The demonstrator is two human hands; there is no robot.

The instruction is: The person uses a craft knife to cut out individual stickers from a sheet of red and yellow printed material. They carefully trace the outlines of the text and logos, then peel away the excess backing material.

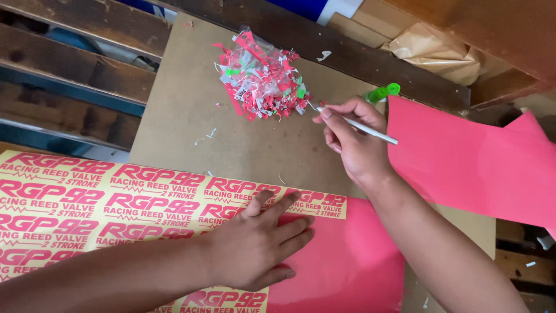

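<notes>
My left hand (258, 243) lies flat, fingers spread, on a yellow sticker sheet (87, 203) printed with rows of red lettering, where it overlaps a plain pink-red sheet (341, 261). My right hand (353, 139) grips a thin silver craft knife (359, 126) like a pen. The knife's tip reaches toward a heap of red, white and green sticker scraps (260, 78) on a brown board (191, 110).
A second pink-red sheet (475, 156) lies at the right. A green tube-like object (382, 93) sits just behind my right hand. Crumpled brown paper (434, 52) rests at the top right. Dark wooden slats (75, 69) run along the left and back.
</notes>
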